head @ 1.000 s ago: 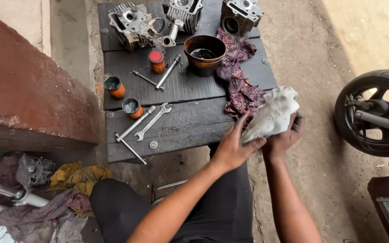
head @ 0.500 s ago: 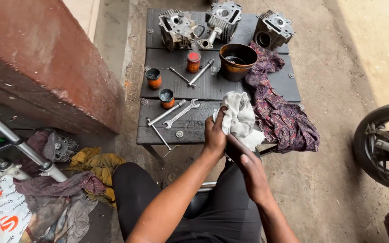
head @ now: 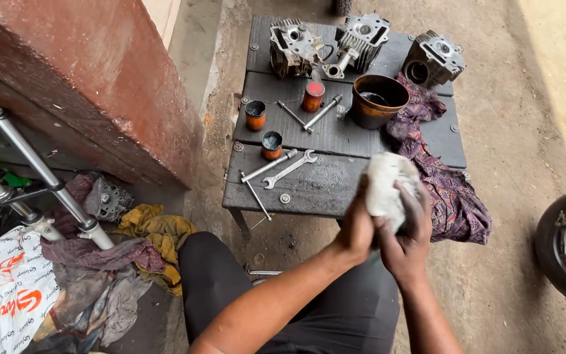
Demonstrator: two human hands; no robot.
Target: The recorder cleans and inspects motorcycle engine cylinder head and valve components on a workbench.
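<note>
Wiping hands [head: 388,233] on white rag [head: 388,187], spanners [head: 289,169], patterned cloth [head: 450,196] beside

Crumpled white rag [head: 388,190], bunched upright

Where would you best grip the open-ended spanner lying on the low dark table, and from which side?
Grip the spanner by its straight shank, midway between the two heads, coming from above. It lies flat and diagonal on the table, with a rod-like tool close alongside, so pinching across the narrow shank probably suits best.
</note>
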